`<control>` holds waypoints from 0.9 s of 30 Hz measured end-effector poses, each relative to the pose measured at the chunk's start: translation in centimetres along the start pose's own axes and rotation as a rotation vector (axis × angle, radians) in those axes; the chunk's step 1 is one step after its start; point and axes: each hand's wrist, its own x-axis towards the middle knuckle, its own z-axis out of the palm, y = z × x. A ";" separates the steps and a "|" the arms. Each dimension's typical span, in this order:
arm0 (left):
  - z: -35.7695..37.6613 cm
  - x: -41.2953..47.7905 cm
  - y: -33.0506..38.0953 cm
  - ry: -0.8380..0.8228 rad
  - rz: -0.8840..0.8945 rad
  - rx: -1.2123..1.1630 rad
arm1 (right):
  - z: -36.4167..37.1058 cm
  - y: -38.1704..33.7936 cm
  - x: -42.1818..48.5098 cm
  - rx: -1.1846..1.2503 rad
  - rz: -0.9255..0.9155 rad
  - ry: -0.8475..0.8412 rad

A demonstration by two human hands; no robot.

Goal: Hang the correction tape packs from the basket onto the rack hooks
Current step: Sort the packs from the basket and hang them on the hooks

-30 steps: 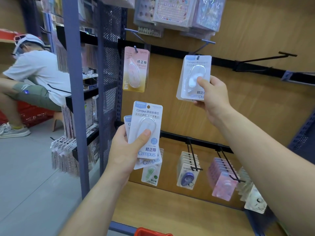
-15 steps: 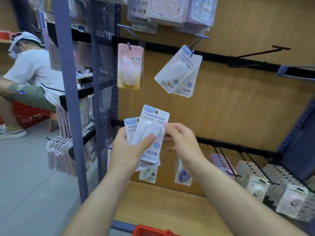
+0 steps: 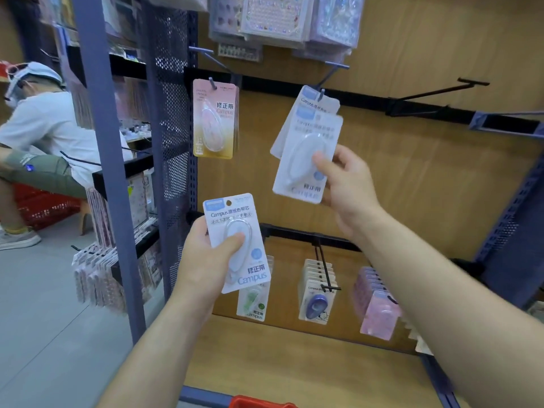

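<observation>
A pale blue pack [image 3: 306,160] is pinched by the right hand [image 3: 350,187], with the thumb across its blister and the fingers behind the card. A second pack [image 3: 235,240] is gripped lower down by the left hand [image 3: 206,260], thumb pressed on its front. The right-hand pack is held nearly upright, its top end just below the hook [image 3: 322,94], where a tilted pack [image 3: 312,104] is already hung. The right hand is judged nearer. The red basket [image 3: 259,403] is glimpsed at the bottom edge.
</observation>
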 end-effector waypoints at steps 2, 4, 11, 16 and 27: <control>-0.1 0.0 0.1 -0.008 0.028 0.004 | -0.2 -1.5 1.8 -0.020 -0.056 0.038; -0.1 -0.1 0.2 -0.036 0.052 0.010 | -0.2 -2.3 3.2 -0.030 -0.061 0.059; 0.0 -0.2 0.5 -0.053 0.074 0.020 | -0.3 -1.8 5.4 -0.123 -0.036 0.108; 1.0 -0.5 1.2 -0.030 0.083 0.022 | -1.0 -0.3 6.0 -0.331 0.089 0.184; 9.3 7.8 10.0 -0.243 0.326 0.187 | -8.4 0.2 0.8 -0.680 -0.015 0.029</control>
